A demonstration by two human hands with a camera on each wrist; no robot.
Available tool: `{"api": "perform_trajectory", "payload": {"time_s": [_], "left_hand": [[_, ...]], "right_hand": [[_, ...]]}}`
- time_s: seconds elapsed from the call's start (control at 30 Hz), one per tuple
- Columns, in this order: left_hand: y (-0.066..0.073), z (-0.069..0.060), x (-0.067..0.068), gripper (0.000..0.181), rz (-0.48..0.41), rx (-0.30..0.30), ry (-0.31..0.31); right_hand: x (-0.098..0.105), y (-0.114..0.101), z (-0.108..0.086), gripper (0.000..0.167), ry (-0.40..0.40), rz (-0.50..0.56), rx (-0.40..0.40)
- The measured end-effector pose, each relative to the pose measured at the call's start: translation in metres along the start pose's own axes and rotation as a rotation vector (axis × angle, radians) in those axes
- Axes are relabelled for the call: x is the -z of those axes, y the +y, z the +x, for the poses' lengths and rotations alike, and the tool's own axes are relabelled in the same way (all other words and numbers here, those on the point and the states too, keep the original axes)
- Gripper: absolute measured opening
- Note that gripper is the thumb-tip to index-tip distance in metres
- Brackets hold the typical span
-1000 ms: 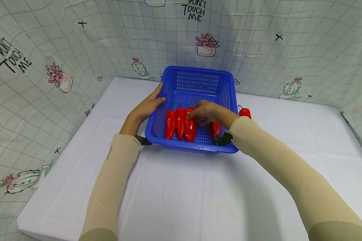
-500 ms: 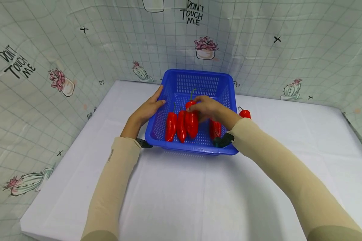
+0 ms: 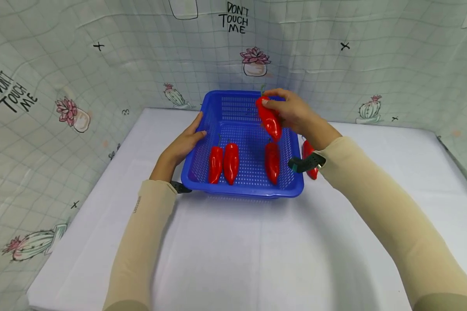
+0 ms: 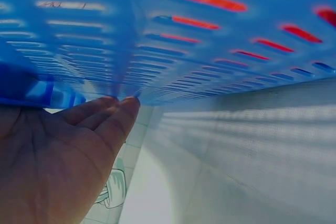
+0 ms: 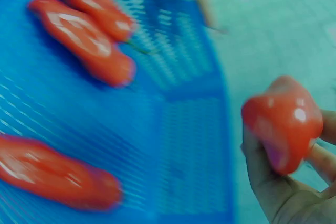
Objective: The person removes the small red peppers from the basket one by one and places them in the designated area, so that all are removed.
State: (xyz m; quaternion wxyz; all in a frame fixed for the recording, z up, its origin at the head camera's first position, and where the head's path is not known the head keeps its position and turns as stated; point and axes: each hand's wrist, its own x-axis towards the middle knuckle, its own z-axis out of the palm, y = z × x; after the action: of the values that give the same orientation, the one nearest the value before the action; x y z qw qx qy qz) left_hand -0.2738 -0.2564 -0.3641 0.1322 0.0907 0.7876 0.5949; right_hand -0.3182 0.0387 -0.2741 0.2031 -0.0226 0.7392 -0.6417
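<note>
A blue plastic basket point(image 3: 239, 190) stands slanted on the white table. My left hand point(image 3: 183, 147) holds its left rim, thumb over the edge; the left wrist view shows the fingers point(image 4: 118, 124) against the slotted outside, the thumb hidden. My right hand point(image 3: 295, 113) pinches a red chili pepper point(image 3: 270, 121) above the basket's back right part, green stem upward. In the right wrist view that pepper point(image 5: 283, 124) sits between thumb and fingers. Inside the basket lie two red peppers point(image 3: 231, 164) at the left and one red pepper point(image 3: 272, 164) at the right.
Another red pepper point(image 3: 310, 159) lies on the table just right of the basket, partly behind the right wrist strap point(image 3: 306, 163). White table cloth point(image 3: 233, 250) spreads in front. A grid-patterned cloth point(image 3: 315, 65) with plant drawings hangs behind and at the left.
My right hand has lifted the third pepper from the left group and carried it up and to the right, uncovering the basket's right pepper. The left hand stays at the rim.
</note>
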Motion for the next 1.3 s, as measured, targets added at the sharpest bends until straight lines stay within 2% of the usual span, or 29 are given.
{"api": "perform_trajectory", "payload": {"time_s": [0.13, 0.3, 0.6, 0.93, 1.3], "left_hand": [[0.001, 0.000, 0.000, 0.069, 0.007, 0.014, 0.001], [0.002, 0.000, 0.000, 0.068, 0.017, 0.022, 0.001], [0.000, -0.001, -0.001, 0.068, 0.002, 0.017, 0.005], [0.002, 0.001, 0.001, 0.069, -0.023, 0.041, -0.012], [0.000, 0.000, -0.001, 0.068, 0.031, 0.038, 0.007]], "right_hand": [[0.026, -0.024, -0.012, 0.050, 0.028, 0.044, -0.010], [0.049, -0.037, -0.020, 0.059, 0.059, -0.018, -0.043], [0.060, -0.027, -0.026, 0.063, 0.071, -0.048, -0.078], [0.070, -0.019, -0.031, 0.062, 0.069, -0.071, -0.060], [0.087, -0.003, -0.034, 0.067, 0.113, -0.120, -0.074]]}}
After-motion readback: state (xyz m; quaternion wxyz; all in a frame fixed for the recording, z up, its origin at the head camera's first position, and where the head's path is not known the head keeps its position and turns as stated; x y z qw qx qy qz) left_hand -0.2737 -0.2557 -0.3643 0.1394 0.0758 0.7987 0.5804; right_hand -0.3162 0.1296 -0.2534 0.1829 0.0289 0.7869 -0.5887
